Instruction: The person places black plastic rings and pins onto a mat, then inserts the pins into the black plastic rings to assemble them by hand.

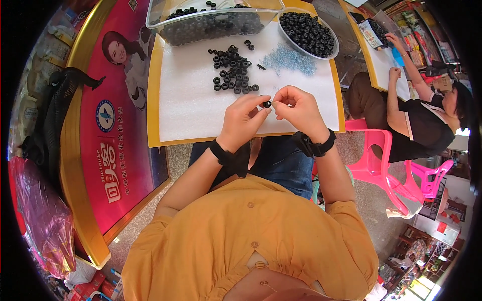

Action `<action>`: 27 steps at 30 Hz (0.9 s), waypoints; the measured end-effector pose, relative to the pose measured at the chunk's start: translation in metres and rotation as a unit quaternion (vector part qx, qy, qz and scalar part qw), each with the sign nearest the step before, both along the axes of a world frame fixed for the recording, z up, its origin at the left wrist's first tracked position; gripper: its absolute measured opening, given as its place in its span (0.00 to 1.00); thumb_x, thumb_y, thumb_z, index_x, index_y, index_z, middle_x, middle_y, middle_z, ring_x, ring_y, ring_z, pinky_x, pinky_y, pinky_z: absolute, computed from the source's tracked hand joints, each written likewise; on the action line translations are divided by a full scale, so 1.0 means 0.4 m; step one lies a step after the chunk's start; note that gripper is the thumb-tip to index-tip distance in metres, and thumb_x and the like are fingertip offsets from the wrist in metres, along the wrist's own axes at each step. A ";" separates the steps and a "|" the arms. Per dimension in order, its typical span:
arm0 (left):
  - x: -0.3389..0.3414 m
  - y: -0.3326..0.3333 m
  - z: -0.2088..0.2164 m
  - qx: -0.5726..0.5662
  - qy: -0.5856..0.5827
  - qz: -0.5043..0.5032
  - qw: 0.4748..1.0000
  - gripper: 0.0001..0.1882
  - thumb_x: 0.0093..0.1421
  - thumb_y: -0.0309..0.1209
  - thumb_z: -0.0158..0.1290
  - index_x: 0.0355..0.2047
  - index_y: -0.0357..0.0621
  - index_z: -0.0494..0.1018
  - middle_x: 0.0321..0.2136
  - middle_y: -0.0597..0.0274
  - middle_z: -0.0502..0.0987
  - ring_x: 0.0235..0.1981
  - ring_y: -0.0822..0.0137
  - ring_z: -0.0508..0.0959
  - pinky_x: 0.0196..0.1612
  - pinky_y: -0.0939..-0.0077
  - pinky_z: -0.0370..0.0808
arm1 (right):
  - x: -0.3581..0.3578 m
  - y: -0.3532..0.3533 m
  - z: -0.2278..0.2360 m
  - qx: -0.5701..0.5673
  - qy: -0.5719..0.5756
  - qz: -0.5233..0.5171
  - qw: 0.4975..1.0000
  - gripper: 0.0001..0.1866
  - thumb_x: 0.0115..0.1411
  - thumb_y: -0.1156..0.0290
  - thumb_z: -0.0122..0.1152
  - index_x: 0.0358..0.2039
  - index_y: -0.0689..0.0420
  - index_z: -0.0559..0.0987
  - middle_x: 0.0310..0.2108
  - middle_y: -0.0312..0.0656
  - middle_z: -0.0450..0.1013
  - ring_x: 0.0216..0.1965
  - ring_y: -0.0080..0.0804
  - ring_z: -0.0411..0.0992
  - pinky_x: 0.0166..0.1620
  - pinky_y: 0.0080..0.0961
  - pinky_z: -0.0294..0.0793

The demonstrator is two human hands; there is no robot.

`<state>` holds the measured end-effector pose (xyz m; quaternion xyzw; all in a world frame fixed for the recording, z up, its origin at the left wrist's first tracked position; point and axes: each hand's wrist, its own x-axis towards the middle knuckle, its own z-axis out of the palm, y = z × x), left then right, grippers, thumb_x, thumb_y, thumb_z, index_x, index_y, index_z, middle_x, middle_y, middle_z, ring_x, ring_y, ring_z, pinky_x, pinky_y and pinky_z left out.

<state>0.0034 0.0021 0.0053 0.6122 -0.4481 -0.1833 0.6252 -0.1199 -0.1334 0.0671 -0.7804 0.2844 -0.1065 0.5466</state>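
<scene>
Between the thumb and fingers of my left hand is a small black ring-shaped part. My right hand is closed in a pinch right beside that part. Whatever sits in its fingertips is too small to name. Both hands are over the near edge of a white sheet. Just beyond them lies a loose pile of black round parts, many with a hole in the middle. To the pile's right, tiny pale blue pieces are spread on the sheet.
A clear plastic box of black parts stands at the far side, next to a round clear bowl heaped with more. A pink-red printed panel rises at left. On the right, another person works at a table near pink chairs.
</scene>
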 end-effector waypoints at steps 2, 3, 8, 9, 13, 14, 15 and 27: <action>0.000 0.000 0.002 0.003 0.000 -0.001 1.000 0.15 0.57 0.24 0.62 0.46 0.41 0.81 0.37 0.59 0.80 0.29 0.74 0.78 0.31 0.82 0.75 | 0.000 -0.002 -0.001 0.048 -0.010 -0.009 0.999 0.06 0.60 0.76 0.61 0.37 0.63 0.78 0.31 0.35 0.76 0.28 0.18 0.74 0.32 0.17 0.77; 0.000 0.000 0.002 0.006 0.000 -0.001 1.000 0.15 0.57 0.24 0.62 0.46 0.41 0.81 0.37 0.59 0.80 0.29 0.74 0.78 0.31 0.82 0.75 | 0.001 -0.003 -0.002 0.048 -0.010 -0.009 0.999 0.06 0.60 0.76 0.61 0.37 0.63 0.78 0.31 0.35 0.76 0.28 0.18 0.74 0.32 0.17 0.77; -0.002 -0.006 -0.007 -0.018 -0.003 0.008 1.000 0.14 0.57 0.24 0.62 0.45 0.42 0.80 0.35 0.59 0.80 0.28 0.72 0.78 0.30 0.80 0.75 | 0.005 0.001 -0.008 0.089 -0.006 -0.030 0.996 0.08 0.61 0.74 0.63 0.40 0.63 0.78 0.32 0.36 0.77 0.28 0.18 0.74 0.31 0.17 0.76; -0.002 -0.007 -0.008 -0.022 -0.007 0.014 1.000 0.14 0.57 0.25 0.62 0.44 0.42 0.80 0.34 0.59 0.80 0.27 0.70 0.78 0.29 0.78 0.75 | 0.003 0.001 -0.008 0.089 -0.006 -0.030 0.996 0.08 0.61 0.74 0.63 0.40 0.63 0.78 0.32 0.36 0.77 0.28 0.18 0.74 0.31 0.17 0.76; -0.003 -0.005 -0.007 -0.018 -0.005 0.014 1.000 0.14 0.56 0.25 0.62 0.44 0.42 0.80 0.34 0.59 0.80 0.26 0.70 0.78 0.29 0.79 0.75 | -0.002 -0.002 -0.010 0.085 0.004 -0.013 0.996 0.08 0.62 0.73 0.64 0.39 0.63 0.79 0.32 0.36 0.77 0.28 0.18 0.74 0.31 0.16 0.76; -0.003 -0.005 -0.007 -0.015 -0.004 0.014 1.000 0.14 0.56 0.25 0.62 0.44 0.42 0.80 0.34 0.59 0.80 0.26 0.70 0.78 0.29 0.79 0.75 | -0.003 -0.002 -0.011 0.088 -0.001 -0.011 0.996 0.08 0.62 0.73 0.64 0.38 0.63 0.79 0.31 0.36 0.77 0.28 0.18 0.74 0.31 0.17 0.76; -0.002 -0.004 -0.008 -0.013 -0.003 0.013 1.000 0.14 0.56 0.25 0.62 0.44 0.42 0.80 0.34 0.59 0.80 0.26 0.70 0.78 0.29 0.79 0.75 | -0.005 -0.003 -0.011 0.088 -0.001 -0.011 0.996 0.08 0.62 0.73 0.64 0.38 0.63 0.79 0.31 0.36 0.77 0.28 0.18 0.74 0.31 0.17 0.76; 0.004 0.000 -0.015 -0.023 0.065 -0.010 0.998 0.15 0.57 0.24 0.63 0.46 0.40 0.80 0.33 0.64 0.78 0.26 0.79 0.73 0.30 0.84 0.71 | 0.116 -0.097 0.018 0.016 0.008 -0.015 1.000 0.09 0.61 0.68 0.64 0.37 0.61 0.80 0.29 0.34 0.77 0.27 0.18 0.74 0.31 0.17 0.75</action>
